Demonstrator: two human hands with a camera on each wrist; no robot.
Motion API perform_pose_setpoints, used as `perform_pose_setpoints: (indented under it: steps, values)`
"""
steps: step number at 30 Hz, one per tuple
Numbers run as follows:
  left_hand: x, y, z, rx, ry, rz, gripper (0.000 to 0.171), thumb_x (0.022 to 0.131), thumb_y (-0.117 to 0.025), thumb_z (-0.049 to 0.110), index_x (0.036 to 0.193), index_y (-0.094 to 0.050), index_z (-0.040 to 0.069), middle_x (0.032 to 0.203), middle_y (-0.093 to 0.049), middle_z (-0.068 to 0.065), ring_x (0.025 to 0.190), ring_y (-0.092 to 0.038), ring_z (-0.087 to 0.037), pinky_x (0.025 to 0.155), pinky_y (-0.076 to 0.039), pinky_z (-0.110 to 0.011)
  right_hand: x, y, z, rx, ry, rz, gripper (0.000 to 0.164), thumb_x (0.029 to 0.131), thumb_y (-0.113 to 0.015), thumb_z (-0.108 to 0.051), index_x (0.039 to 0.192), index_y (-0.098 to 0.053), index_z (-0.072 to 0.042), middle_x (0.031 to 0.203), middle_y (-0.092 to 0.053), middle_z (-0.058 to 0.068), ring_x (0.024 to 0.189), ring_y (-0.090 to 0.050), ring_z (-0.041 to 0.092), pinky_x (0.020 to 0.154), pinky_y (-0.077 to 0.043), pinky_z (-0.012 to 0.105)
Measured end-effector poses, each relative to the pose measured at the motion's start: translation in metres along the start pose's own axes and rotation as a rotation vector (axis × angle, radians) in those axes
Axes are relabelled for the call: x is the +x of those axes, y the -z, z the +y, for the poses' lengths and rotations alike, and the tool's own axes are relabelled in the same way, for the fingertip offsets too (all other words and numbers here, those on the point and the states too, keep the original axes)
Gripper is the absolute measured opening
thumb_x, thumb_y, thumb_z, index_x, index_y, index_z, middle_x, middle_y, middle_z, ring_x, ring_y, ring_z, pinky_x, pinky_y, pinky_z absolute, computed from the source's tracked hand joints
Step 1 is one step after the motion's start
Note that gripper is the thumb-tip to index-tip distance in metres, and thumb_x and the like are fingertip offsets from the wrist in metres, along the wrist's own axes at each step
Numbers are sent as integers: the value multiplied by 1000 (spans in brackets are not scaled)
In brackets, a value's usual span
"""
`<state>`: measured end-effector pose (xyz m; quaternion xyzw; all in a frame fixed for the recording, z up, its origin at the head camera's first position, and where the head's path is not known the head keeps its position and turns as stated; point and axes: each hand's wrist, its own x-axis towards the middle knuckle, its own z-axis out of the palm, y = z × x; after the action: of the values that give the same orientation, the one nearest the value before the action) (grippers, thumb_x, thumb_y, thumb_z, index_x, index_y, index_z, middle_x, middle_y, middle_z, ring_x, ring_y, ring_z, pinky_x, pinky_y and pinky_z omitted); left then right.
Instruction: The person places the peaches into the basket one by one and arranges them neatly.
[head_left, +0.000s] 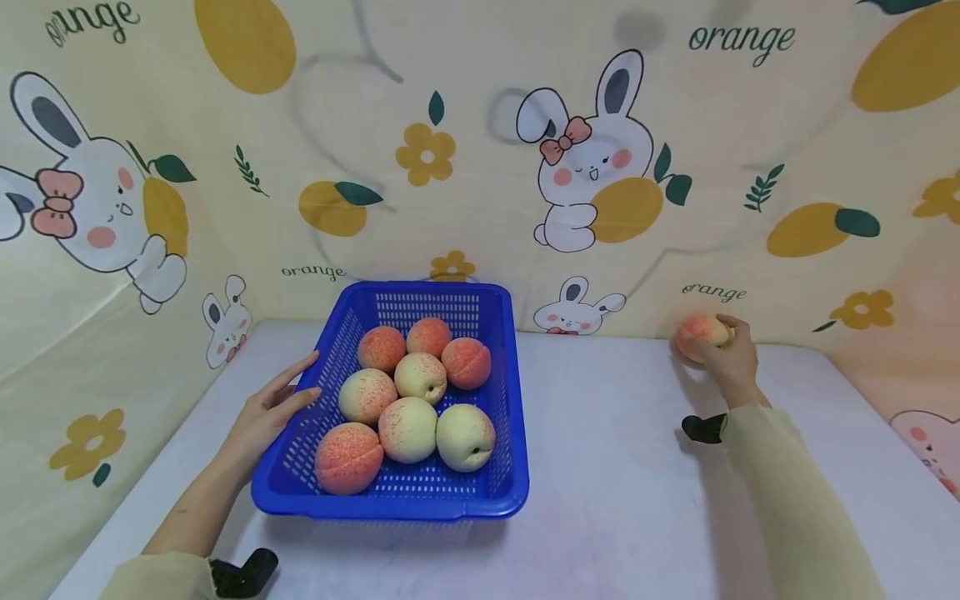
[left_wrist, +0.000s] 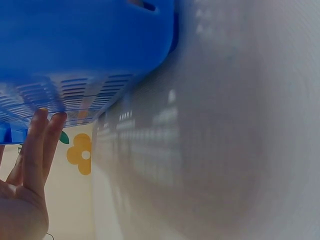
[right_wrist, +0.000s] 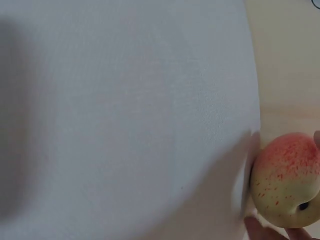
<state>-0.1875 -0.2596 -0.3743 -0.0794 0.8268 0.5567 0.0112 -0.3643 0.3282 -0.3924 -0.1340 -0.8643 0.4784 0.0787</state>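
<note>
A blue plastic basket [head_left: 392, 507] holds several peaches [head_left: 408, 429], some red-orange, others pale yellow with red specks. My left hand [head_left: 264, 410] grips its left side, the thumb over the rim. In the left wrist view, nearly straight fingers [left_wrist: 35, 155] of that hand reach against the slotted outer wall. At the table's far right edge, my right hand [head_left: 731, 358] holds one more peach [head_left: 697, 335] between thumb and fingers. The right wrist view has this peach [right_wrist: 285, 180] at its right border, red on top, pale below with a dark stem hole; most of the hand is cut off.
The white table [head_left: 600, 467] stretches between the basket and my right hand. A cream wall covering [head_left: 480, 208] printed with rabbits, oranges and flowers rises behind the table's back edge. Black straps [head_left: 243, 575] show at both sleeve cuffs.
</note>
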Motion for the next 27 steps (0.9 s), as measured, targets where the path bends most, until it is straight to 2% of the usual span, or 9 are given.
perform_pose_setpoints:
  steps: [4,6,9,15,21,27]
  values:
    - [-1,0,0,-2,-5,-4,64,95,-54,46,152,-27,31,138,-46,-27,98,-64,-21,75,-58,-38,-1,1,1,-15,5,26,72,89,-60,-24,148,-22,-6,150,-27,27,132,-31,39,109,-29,51]
    - [-1,0,0,-1,-8,-2,64,95,-53,46,152,-27,31,138,-46,-26,97,-64,-21,74,-58,-38,-2,1,1,-28,19,36,70,89,-61,-22,147,-25,-6,144,-33,28,125,-35,37,102,-35,47]
    - [-1,1,0,0,-7,-2,64,95,-53,46,152,-27,31,138,-46,-26,97,-64,-20,74,-58,-37,-6,1,0,-36,47,28,68,88,-62,-21,145,-27,-6,139,-35,29,120,-37,37,89,-38,40]
    - [-1,-1,0,1,4,-14,64,96,-53,45,152,-24,32,141,-43,-26,101,-63,-21,76,-58,-37,-15,-1,-2,-30,93,-82,68,89,-62,-23,144,-27,-4,144,-29,33,124,-34,43,82,-39,32]
    - [1,-1,-1,9,12,-12,65,96,-52,44,153,-23,33,143,-42,-26,104,-61,-23,78,-58,-38,-25,-8,-6,0,141,-201,69,91,-64,-24,144,-26,-3,147,-22,34,124,-34,44,69,-48,18]
    - [1,-1,-2,11,16,-14,65,97,-51,44,153,-22,33,144,-40,-26,107,-61,-25,79,-58,-39,-36,-11,-9,14,172,-280,69,91,-65,-23,145,-25,-5,149,-19,33,127,-37,49,69,-49,14]
